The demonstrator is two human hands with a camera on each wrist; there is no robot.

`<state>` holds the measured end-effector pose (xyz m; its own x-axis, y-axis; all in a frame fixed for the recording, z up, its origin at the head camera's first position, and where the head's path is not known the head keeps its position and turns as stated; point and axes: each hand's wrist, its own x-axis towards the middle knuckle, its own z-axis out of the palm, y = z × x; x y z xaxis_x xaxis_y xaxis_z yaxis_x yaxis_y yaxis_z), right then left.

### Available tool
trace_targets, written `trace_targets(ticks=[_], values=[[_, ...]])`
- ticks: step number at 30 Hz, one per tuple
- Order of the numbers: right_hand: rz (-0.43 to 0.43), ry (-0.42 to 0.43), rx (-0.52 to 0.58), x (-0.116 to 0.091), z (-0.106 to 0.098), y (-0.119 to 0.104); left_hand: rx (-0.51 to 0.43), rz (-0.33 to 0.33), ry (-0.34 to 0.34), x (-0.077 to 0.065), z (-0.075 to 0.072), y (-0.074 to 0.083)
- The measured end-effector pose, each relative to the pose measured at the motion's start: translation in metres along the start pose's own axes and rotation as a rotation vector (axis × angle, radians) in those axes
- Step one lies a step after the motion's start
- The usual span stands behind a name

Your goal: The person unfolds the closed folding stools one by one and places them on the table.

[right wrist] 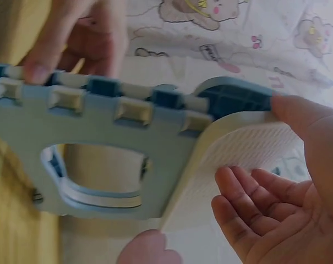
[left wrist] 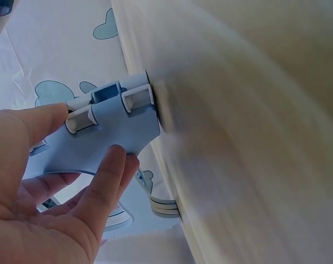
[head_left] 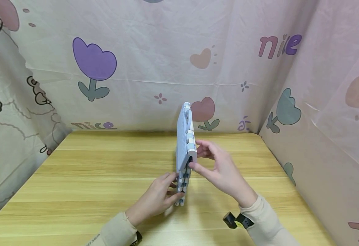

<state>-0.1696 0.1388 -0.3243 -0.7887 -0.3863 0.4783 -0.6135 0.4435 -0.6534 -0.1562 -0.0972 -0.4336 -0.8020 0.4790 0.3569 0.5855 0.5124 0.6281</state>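
A light blue and white plastic folding step stool (head_left: 182,147) stands on its edge on the table, partly folded. My left hand (head_left: 156,193) grips its lower leg section, thumb at the hinge (left wrist: 105,93) and fingers against the blue leg panel (left wrist: 108,121). My right hand (head_left: 224,167) is at the top section, its thumb on the rim and its fingers bent against the white textured panel (right wrist: 205,165). A leg panel with an oval cut-out (right wrist: 100,124) angles away from that white panel in the right wrist view.
The wood-grain table (head_left: 84,171) runs back to a printed fabric curtain (head_left: 136,68). More curtain hangs at both sides. A black wrist device (head_left: 238,220) sits on the right sleeve.
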Motion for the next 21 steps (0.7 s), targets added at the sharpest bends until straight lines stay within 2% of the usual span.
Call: trace_targets(ticks=[12, 21], values=[[0.161, -0.167, -0.054, -0.012, 0.024, 0.035, -0.011, -0.01, -0.015, 0.0, -0.003, 0.002], [0.139, -0.263, -0.019, -0.014, 0.036, 0.043, -0.016, -0.003, -0.014, 0.002, -0.003, 0.002]])
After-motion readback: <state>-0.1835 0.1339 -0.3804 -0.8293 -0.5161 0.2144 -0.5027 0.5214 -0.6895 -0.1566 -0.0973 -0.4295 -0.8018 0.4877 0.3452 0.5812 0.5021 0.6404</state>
